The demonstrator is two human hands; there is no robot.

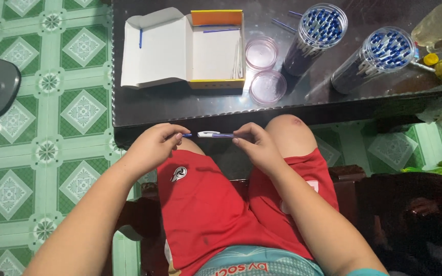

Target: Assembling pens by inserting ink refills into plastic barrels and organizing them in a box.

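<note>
I see a slim pen (212, 135) held level between my two hands, just above my knees and in front of the near edge of the dark surface (180, 105). Its barrel is blue-violet with a white cap and clip over the middle, and a short blue tip shows at the left end. My left hand (154, 144) has its fingers curled together and pinched on that left end; my right hand (257, 145) is closed on the right end of the barrel, fingertips clamped around it.

Beyond the pen, on the surface, an open white cardboard box (182, 48) with yellow and orange edges lies with its flap folded out to the left; a few blue pieces sit in it. Just right of the box are two round pinkish clear lids (264, 69). Further right, two clear round tubs (349, 46) packed with blue-tipped pen parts lie tilted. The floor (42, 128) is green patterned tile
</note>
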